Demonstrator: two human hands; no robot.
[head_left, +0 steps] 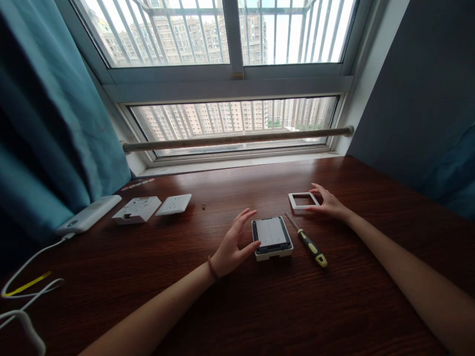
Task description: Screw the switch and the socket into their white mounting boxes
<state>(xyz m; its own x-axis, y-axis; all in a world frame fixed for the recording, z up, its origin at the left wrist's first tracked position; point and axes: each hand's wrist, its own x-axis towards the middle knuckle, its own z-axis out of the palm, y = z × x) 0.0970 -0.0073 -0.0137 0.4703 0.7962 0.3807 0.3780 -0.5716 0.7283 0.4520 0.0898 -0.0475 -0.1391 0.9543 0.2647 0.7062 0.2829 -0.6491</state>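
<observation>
A white wall switch (270, 232) with a dark inner rim sits on a white mounting box, face up, on the brown table. My left hand (232, 245) is just left of it, fingers spread and nothing held; the thumb reaches its left edge, though I cannot tell whether they touch. Further right, my right hand (328, 202) has thumb and fingers around the right end of a white square cover frame (293, 201), which lies at or just above the table. Between the two, a screwdriver (311, 248) with a black and yellow handle lies slantwise, its tip pointing away from me.
To the left are small screws (203, 206), a white socket panel (174, 204) and another white mounting box (136, 210). A white power bank (89, 215) with a white cable (27, 257) lies by the blue curtain (85, 123). A window with a rail (237, 140) borders the table's far edge.
</observation>
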